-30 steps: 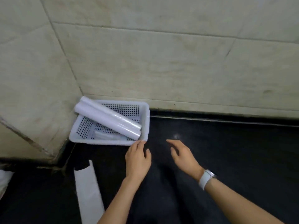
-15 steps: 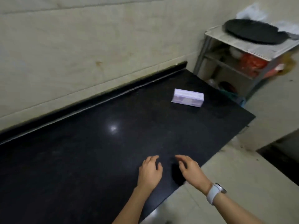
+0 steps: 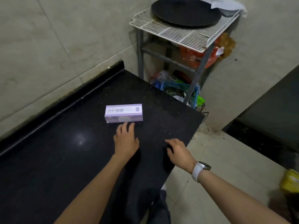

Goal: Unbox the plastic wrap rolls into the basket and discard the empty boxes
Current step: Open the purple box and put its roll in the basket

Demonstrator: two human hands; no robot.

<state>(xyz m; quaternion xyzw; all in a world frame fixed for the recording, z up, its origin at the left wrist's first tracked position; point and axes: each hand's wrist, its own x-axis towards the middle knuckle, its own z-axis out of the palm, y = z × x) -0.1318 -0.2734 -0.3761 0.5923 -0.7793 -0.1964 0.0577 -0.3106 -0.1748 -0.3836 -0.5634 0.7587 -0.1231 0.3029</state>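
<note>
A pale purple box [image 3: 123,113] lies flat on the black counter [image 3: 64,151], long side across the view, toward the far right part of the top and clear of the wall edge. Its upper face carries small printed panels, too small to read, and a strip of tape shows on its near side.

The left hand [image 3: 126,139] is stretched out over the counter, palm down, with its fingertips [image 3: 125,125] right at the near edge of the box; whether they touch it cannot be told. Its grip is loose and spread, with nothing in it. The right hand [image 3: 178,149] sits near the counter's right edge, well apart from the box, palm down with fingers curled a little, its grip also empty. A white watch [image 3: 200,170] is on that wrist.

Past the far right corner of the counter stands a metal rack [image 3: 178,34] against the tiled wall [image 3: 56,38]. A round black pan [image 3: 186,12] rests on its white wire top, orange bags [image 3: 199,57] are on the shelf below, and a blue crate [image 3: 176,88] of clutter sits at the bottom. A yellow bag [image 3: 290,181] is on the floor [image 3: 218,167] at the right edge.
</note>
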